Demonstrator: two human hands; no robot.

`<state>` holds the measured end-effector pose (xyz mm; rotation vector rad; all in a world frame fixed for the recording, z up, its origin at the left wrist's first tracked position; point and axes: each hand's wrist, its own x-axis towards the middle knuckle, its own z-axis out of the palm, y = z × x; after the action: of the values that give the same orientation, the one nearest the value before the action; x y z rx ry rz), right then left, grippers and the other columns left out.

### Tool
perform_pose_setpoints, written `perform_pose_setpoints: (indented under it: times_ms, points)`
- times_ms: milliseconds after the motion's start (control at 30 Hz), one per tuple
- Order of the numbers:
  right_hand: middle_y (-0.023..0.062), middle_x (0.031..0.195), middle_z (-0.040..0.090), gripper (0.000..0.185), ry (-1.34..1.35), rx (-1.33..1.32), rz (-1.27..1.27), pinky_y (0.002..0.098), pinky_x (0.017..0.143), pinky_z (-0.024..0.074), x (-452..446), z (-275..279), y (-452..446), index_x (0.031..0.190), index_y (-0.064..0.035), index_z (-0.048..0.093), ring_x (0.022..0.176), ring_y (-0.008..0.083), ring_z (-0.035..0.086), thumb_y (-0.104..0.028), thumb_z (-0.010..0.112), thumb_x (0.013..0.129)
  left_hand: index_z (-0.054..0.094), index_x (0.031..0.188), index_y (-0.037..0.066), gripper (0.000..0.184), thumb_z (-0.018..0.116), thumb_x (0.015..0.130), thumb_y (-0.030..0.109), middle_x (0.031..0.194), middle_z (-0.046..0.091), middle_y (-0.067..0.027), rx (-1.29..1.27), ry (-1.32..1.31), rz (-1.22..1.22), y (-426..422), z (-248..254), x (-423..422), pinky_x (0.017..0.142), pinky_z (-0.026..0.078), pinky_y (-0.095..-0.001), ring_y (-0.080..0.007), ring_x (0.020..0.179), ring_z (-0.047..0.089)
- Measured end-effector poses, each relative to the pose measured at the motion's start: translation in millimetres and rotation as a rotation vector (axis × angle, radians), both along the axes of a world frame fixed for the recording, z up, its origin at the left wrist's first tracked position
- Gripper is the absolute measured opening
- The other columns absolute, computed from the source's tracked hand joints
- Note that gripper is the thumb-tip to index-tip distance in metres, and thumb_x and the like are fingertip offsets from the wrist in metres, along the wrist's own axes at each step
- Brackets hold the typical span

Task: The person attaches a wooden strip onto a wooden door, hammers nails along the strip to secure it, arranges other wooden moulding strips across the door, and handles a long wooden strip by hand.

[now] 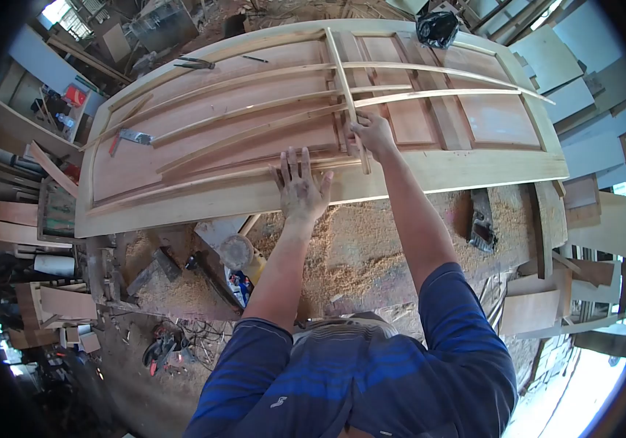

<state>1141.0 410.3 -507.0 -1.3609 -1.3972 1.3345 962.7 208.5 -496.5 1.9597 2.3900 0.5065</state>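
A large wooden panel door (466,166) lies flat on the workbench, with several long thin wooden strips (254,77) across its panels. My left hand (303,188) is open, fingers spread, its palm over the door's near frame and its fingertips at a strip along the inner edge. My right hand (373,136) is closed around the near part of a narrow wooden strip (341,69) that runs crosswise over the long ones. The near end of this strip shows just past my fingers. A try square (135,137) rests on the left panel.
On the door lie a pencil (255,58), a dark plier-like tool (195,63) and a black plastic bag (437,29). The bench (371,233) below is covered in shavings and holds a hand plane (482,228) and a round-lidded container (236,252). Boards (594,139) lean at right.
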Motion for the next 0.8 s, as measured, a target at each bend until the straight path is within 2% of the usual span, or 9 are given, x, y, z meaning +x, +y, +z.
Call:
perform_pose_setpoints:
  times_ms: [100,200,333,433,567,800]
  points:
    - [0.0164,0.101,0.082,0.049,0.075,-0.073,0.023,0.0348,0.071,0.0667,-2,19,-11,0.148,0.0029,0.065,0.081,0.018,0.081,-0.007,0.075,0.102,0.033,0.174,0.007,0.089,0.05,0.109,0.065,0.179,0.031,-0.0245,0.033,0.011,-0.003,0,-2,0,0.137,0.004,-0.0654,-0.0429,0.169,0.021]
    - [0.0134,0.099,0.08,0.047,0.091,-0.024,0.022,0.0323,0.065,0.0633,-6,25,-21,0.152,0.0035,0.062,0.078,0.0164,0.077,-0.01,0.072,0.108,0.033,0.174,0.007,0.089,0.05,0.109,0.065,0.178,0.032,-0.0245,0.039,0.032,0.0,1,-3,1,0.137,0.004,-0.0656,-0.043,0.168,0.022]
    - [0.0082,0.086,0.077,0.042,0.066,0.045,-0.047,0.0327,0.061,0.0631,-14,23,-31,0.15,-0.0037,0.066,0.068,0.0155,0.076,-0.01,0.068,0.108,0.03,0.176,0.01,0.089,0.041,0.11,0.068,0.181,0.028,-0.0221,0.016,0.015,-0.004,-1,0,0,0.138,-0.002,-0.0654,-0.04,0.17,0.018]
    - [0.0071,0.082,0.076,0.043,-0.019,0.115,-0.134,0.0328,0.06,0.062,-16,26,-39,0.15,-0.0043,0.067,0.068,0.0142,0.075,-0.009,0.067,0.108,0.034,0.173,0.005,0.088,0.052,0.108,0.062,0.178,0.032,-0.0252,0.042,0.003,-0.003,-1,3,1,0.137,0.002,-0.0656,-0.0431,0.168,0.022]
    - [0.0089,0.083,0.078,0.045,-0.09,0.1,-0.126,0.0329,0.058,0.0603,-15,25,-23,0.152,-0.0067,0.067,0.065,0.0126,0.073,-0.01,0.068,0.107,0.033,0.173,0.005,0.089,0.052,0.108,0.062,0.179,0.03,-0.025,0.029,0.003,-0.006,-1,4,2,0.137,0.002,-0.0659,-0.0429,0.169,0.021]
    - [0.0103,0.081,0.078,0.044,-0.129,0.065,-0.1,0.034,0.061,0.0616,-26,40,-20,0.151,-0.0052,0.069,0.066,0.0151,0.075,-0.012,0.068,0.107,0.032,0.174,0.007,0.09,0.054,0.107,0.062,0.179,0.031,-0.0246,0.029,0.002,0.002,-1,1,1,0.137,0.003,-0.0653,-0.0428,0.168,0.021]
